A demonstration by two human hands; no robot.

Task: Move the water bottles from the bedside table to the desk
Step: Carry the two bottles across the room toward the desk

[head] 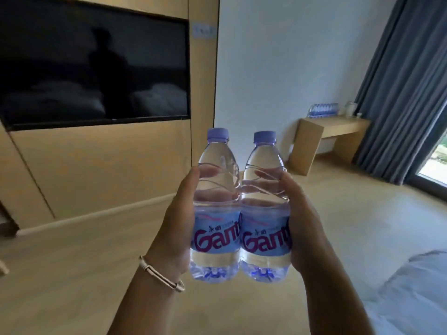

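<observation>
While the worktop (338,128) stands well apart, the left hand (176,228) and right hand (304,226) each grip an upright water bottle: left bottle (216,206), right bottle (264,209), touching.

Two bottles (239,213) side by side, touching; desk (331,131) behind right; TV (92,64) left.

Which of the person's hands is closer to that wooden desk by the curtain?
Right. The right hand is on the side of the desk; the left hand sits farther left, beyond both bottles. Both are well short of it.
</observation>
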